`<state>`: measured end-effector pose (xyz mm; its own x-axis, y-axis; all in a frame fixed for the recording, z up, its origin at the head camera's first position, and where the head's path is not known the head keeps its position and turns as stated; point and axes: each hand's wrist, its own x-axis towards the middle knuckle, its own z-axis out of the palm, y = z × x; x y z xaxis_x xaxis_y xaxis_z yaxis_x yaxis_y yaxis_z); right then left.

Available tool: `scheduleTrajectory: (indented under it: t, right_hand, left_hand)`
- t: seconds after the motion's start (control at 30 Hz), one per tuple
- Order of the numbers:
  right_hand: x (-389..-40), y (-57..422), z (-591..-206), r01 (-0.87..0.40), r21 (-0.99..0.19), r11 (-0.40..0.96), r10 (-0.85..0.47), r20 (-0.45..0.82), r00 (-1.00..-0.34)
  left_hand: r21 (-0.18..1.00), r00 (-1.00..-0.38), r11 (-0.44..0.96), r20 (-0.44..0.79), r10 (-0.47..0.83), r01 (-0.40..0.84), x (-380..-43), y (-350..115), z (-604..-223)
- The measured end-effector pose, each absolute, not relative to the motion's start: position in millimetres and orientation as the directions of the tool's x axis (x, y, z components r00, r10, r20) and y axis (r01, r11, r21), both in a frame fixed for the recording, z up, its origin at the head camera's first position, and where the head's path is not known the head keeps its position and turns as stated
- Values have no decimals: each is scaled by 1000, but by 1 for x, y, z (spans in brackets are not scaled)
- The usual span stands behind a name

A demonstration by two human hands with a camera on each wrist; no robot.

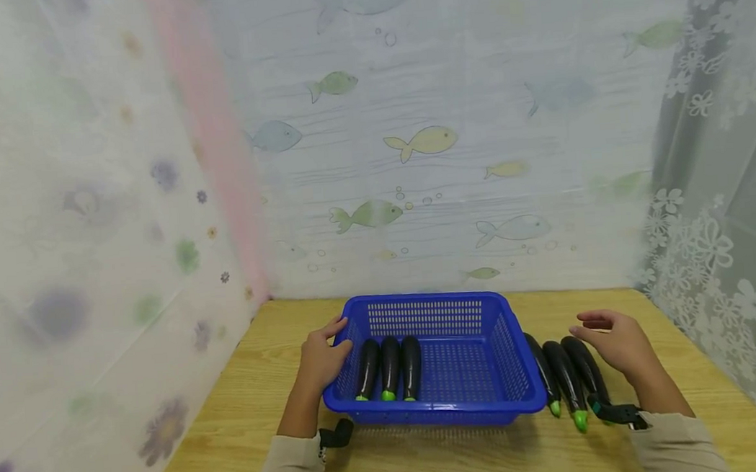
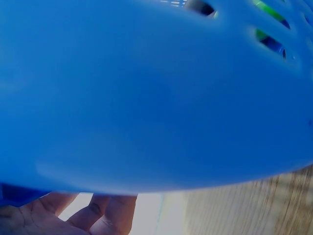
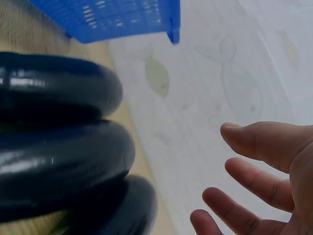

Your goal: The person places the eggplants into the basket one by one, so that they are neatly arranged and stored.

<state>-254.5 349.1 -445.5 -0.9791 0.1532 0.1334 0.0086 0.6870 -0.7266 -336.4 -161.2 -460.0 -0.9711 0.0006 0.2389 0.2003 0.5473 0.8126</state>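
Blue basket (image 1: 434,408), one, lower centre: three eggplants (image 1: 391,369) inside; three more eggplants (image 1: 562,373), lower right. All glossy, near-black. Left hand (image 1: 321,356) grips basket's left rim; right hand (image 1: 618,344) empty, fingers spread.

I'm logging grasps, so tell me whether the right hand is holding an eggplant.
No, the right hand has its thumb spread from its fingers, with nothing between them.

Our head view looks forward and down from before the blue basket (image 1: 454,368), well back. In our left-wrist view we face its outer wall from just beside its near-left corner; our right-wrist view looks closely across eggplants (image 3: 58,164) on its right, which our head view shares.
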Motion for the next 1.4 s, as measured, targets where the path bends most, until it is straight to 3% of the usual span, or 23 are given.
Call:
scheduleTrajectory:
  t: [0.43, 0.73, 1.0, 1.4]
  right_hand:
    - [-266, 369, -477, 133, -769, 625, 184, -20, -983]
    - [-269, 367, -487, 140, -719, 681, 184, -17, -983]
    - [-271, 367, -485, 171, -718, 675, 173, -71, -982]
    - [-271, 368, -484, 157, -726, 669, 177, -50, -983]
  left_hand:
    - [810, -968, 545, 253, 8, 216, -334, -162, -459]
    - [816, -967, 536, 255, 6, 218, -333, -162, -459]
    - [811, -966, 541, 260, 7, 223, -334, -161, -460]
    - [810, -966, 543, 258, 9, 222, -334, -161, -458]
